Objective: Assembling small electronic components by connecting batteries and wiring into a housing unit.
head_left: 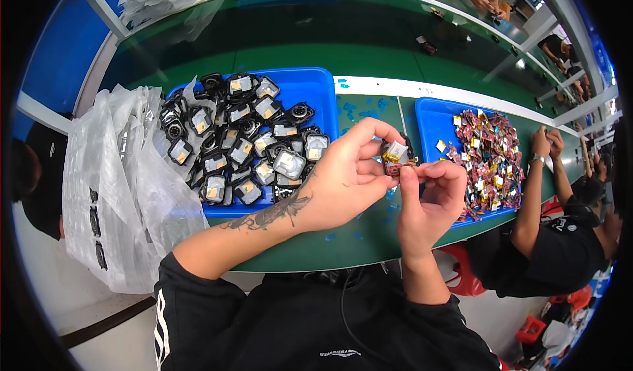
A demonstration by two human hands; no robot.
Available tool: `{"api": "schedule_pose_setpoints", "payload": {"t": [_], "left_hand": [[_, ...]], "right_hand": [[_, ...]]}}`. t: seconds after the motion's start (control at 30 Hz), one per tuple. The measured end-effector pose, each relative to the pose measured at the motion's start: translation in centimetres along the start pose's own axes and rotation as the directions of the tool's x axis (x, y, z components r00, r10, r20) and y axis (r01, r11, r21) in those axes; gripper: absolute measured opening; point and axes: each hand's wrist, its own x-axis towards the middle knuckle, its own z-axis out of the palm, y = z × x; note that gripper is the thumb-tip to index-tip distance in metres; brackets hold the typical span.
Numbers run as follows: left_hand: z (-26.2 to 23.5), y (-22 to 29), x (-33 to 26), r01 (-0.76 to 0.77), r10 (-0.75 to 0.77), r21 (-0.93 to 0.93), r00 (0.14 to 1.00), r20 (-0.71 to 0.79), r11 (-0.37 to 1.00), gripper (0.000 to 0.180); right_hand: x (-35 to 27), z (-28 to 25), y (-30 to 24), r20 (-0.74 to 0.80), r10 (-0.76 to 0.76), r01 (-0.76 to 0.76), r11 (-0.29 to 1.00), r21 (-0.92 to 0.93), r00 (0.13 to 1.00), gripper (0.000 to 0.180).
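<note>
In front of me, my left hand grips a small dark watch case between thumb and fingers. A silvery battery and pinkish-red film show on its open face. My right hand is closed in a pinch at the case's lower right edge, thumb against forefinger; what lies between those fingertips is too small to tell. Left of my hands, a blue tray holds a heap of similar black watch cases. To the right, another blue tray carries a pile of small batteries with pinkish film.
Clear plastic bags drape over the left end of the green table. Blue scraps lie between the trays. A white rail runs behind them, before a dark green belt. A co-worker sits close on the right.
</note>
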Motion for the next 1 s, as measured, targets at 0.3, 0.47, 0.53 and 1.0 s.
{"api": "schedule_pose_setpoints", "payload": {"t": [0.3, 0.47, 0.53, 1.0], "left_hand": [[0.3, -0.4, 0.2, -0.011, 0.011, -0.075, 1.000, -0.003, 0.997, 0.032], [0.4, -0.5, 0.1, -0.023, 0.022, -0.022, 0.999, -0.046, 1.000, 0.031], [0.3, -0.9, 0.1, -0.027, 0.026, -0.027, 0.998, -0.053, 0.999, 0.031], [-6.8, 1.8, 2.1, -0.021, 0.511, 0.998, 0.860, -0.008, 0.052, 0.032]], "right_hand": [[0.5, -0.1, -0.1, 0.015, -0.010, 0.011, 0.999, -0.052, 1.000, 0.040], [1.4, -0.4, -1.0, 0.160, 0.329, -0.350, 0.927, 0.132, 0.931, 0.040], [1.8, -0.6, -0.5, 0.232, 0.334, -0.365, 0.925, 0.107, 0.914, 0.038], [15.6, 4.0, 4.9, 0.505, 0.524, -0.496, 0.844, -0.202, 0.686, 0.044]]}}
